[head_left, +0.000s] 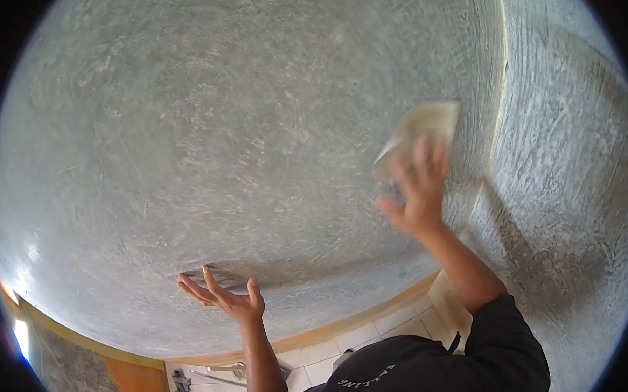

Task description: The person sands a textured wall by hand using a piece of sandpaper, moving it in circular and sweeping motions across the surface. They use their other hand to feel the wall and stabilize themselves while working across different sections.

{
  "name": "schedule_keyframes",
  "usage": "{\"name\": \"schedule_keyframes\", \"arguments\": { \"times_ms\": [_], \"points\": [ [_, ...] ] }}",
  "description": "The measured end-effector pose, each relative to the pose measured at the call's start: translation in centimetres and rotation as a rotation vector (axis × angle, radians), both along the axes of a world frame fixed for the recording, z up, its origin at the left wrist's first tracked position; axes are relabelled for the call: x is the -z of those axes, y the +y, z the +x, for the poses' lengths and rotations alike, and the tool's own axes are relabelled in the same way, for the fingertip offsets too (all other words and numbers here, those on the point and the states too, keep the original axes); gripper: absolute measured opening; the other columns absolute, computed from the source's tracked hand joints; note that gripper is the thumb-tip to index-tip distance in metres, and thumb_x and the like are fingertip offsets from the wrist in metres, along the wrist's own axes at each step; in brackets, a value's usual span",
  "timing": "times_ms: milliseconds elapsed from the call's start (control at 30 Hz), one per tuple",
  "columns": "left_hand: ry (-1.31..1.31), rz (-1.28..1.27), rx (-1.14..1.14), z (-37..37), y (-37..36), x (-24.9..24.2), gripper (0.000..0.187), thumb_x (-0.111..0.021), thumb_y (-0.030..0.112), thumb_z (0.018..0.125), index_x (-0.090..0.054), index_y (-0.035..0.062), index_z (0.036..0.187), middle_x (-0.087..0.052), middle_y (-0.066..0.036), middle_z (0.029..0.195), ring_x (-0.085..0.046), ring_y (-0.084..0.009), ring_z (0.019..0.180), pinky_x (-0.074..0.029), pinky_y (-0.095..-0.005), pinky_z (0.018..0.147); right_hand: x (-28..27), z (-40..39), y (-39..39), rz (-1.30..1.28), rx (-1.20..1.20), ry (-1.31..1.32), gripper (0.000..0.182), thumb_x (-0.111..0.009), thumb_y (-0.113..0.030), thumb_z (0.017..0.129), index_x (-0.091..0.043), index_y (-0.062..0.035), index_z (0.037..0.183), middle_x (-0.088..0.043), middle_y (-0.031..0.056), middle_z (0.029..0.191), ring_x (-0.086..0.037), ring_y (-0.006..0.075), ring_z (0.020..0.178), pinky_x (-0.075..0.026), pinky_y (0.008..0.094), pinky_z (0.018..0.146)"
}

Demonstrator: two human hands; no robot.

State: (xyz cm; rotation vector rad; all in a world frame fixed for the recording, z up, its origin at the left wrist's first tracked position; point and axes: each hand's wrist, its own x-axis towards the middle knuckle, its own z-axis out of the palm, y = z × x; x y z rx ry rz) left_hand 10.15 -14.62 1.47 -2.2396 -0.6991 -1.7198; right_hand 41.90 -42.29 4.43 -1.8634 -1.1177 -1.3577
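A broad grey plastered wall fills most of the view. My right hand presses a pale beige sheet of sandpaper flat against it, close to the corner on the right. Hand and sheet are blurred by motion, and the palm hides the sheet's lower part. Lower down and to the left, my left hand is open with its fingers spread, the fingertips right at the wall surface. Nothing is in it.
A second rough grey wall meets the first at a pale corner line. White floor tiles lie below, with grey cloth-like bundle and metal-looking rod on them. An orange-edged opening is at lower left.
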Motion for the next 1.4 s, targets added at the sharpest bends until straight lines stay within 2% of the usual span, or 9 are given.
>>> {"name": "schedule_keyframes", "arguments": {
  "times_ms": [100, 300, 400, 600, 767, 833, 1067, 1200, 1400],
  "points": [
    [-0.005, 0.003, -0.040, 0.2, 0.0, -0.5, 0.093, -0.050, 0.077, 0.092, -0.036, 0.0127, 0.158, -0.012, -0.027, 0.169, -0.004, -0.0511, 0.156, -0.010, -0.0750, 0.116, -5.0, 2.1, -1.1, 0.296, 0.086, 0.078, 0.081, -0.040, -0.082, 0.094, -0.039, -0.0346, 0.160, -0.018, 0.0126, 0.173, -0.008, 0.0496, 0.157, -0.008, 0.0715, 0.121],
    [0.015, 0.095, -0.075, 1.1, 0.2, -3.7, 0.089, -0.052, 0.071, 0.095, -0.034, 0.0125, 0.160, -0.016, -0.025, 0.170, -0.008, -0.0470, 0.158, -0.008, -0.0722, 0.118, -8.9, 0.1, 0.0, -0.164, -0.023, -0.315, 0.083, -0.039, -0.078, 0.097, -0.038, -0.0244, 0.161, -0.019, 0.0167, 0.172, -0.009, 0.0512, 0.156, -0.009, 0.0746, 0.119],
    [0.037, 0.146, -0.072, 1.2, 0.9, -5.6, 0.089, -0.054, 0.072, 0.094, -0.036, 0.0137, 0.159, -0.017, -0.025, 0.170, -0.008, -0.0470, 0.158, -0.005, -0.0723, 0.118, -10.9, 2.6, -0.4, 0.293, 0.034, 0.024, 0.078, -0.040, -0.079, 0.096, -0.044, -0.0308, 0.158, -0.024, 0.0136, 0.171, -0.012, 0.0503, 0.156, -0.012, 0.0724, 0.120],
    [0.036, 0.225, -0.043, 1.9, 1.4, -10.7, 0.086, -0.058, 0.073, 0.090, -0.043, 0.0211, 0.157, -0.022, -0.020, 0.170, -0.011, -0.0421, 0.159, -0.002, -0.0686, 0.121, -8.6, -2.5, 2.1, -0.223, -0.037, -0.279, 0.074, -0.040, -0.080, 0.095, -0.052, -0.0344, 0.152, -0.029, 0.0103, 0.170, -0.017, 0.0495, 0.155, -0.016, 0.0721, 0.120],
    [0.059, 0.312, -0.021, 2.2, 2.0, -13.6, 0.084, -0.063, 0.075, 0.084, -0.055, 0.0237, 0.150, -0.030, -0.019, 0.168, -0.014, -0.0417, 0.159, 0.006, -0.0622, 0.124, -13.6, -1.4, 2.7, 0.266, 0.014, -0.184, 0.071, -0.049, -0.077, 0.093, -0.053, -0.0370, 0.151, -0.033, 0.0032, 0.169, -0.021, 0.0426, 0.156, -0.018, 0.0655, 0.123],
    [0.092, 0.384, -0.048, 1.9, 2.7, -15.6, 0.088, -0.059, 0.082, 0.082, -0.057, 0.0252, 0.149, -0.033, -0.015, 0.167, -0.018, -0.0374, 0.158, 0.003, -0.0574, 0.126, -13.0, -5.0, 3.4, -0.269, -0.209, -0.333, 0.070, -0.052, -0.072, 0.095, -0.051, -0.0333, 0.153, -0.034, 0.0019, 0.168, -0.021, 0.0416, 0.156, -0.018, 0.0621, 0.124],
    [0.121, 0.492, -0.071, -2.3, 6.2, -23.5, 0.090, -0.053, 0.079, 0.089, -0.052, 0.0154, 0.153, -0.032, -0.018, 0.167, -0.023, -0.0372, 0.157, -0.008, -0.0581, 0.125, -20.4, -1.8, 3.4, 0.125, -0.061, -0.319, 0.063, -0.067, -0.061, 0.091, -0.061, -0.0292, 0.145, -0.035, 0.0022, 0.168, -0.026, 0.0355, 0.156, -0.021, 0.0579, 0.126],
    [0.186, 0.553, -0.064, -3.3, 6.7, -24.9, 0.088, -0.052, 0.078, 0.090, -0.052, 0.0156, 0.153, -0.034, -0.018, 0.167, -0.024, -0.0367, 0.157, -0.009, -0.0571, 0.125, -17.3, -7.0, 6.2, -0.562, -0.480, -0.474, 0.059, -0.067, -0.058, 0.093, -0.062, -0.0276, 0.143, -0.036, 0.0018, 0.168, -0.024, 0.0348, 0.156, -0.022, 0.0554, 0.126],
    [0.228, 0.563, -0.048, -6.0, 9.4, -26.7, 0.086, -0.052, 0.077, 0.090, -0.052, 0.0189, 0.153, -0.034, -0.014, 0.167, -0.023, -0.0342, 0.157, -0.009, -0.0570, 0.126, -24.2, -5.9, 6.9, 0.132, 0.004, -0.336, 0.060, -0.065, -0.062, 0.092, -0.057, -0.0371, 0.146, -0.039, -0.0022, 0.166, -0.022, 0.0351, 0.157, -0.019, 0.0561, 0.127]
  ]
}}
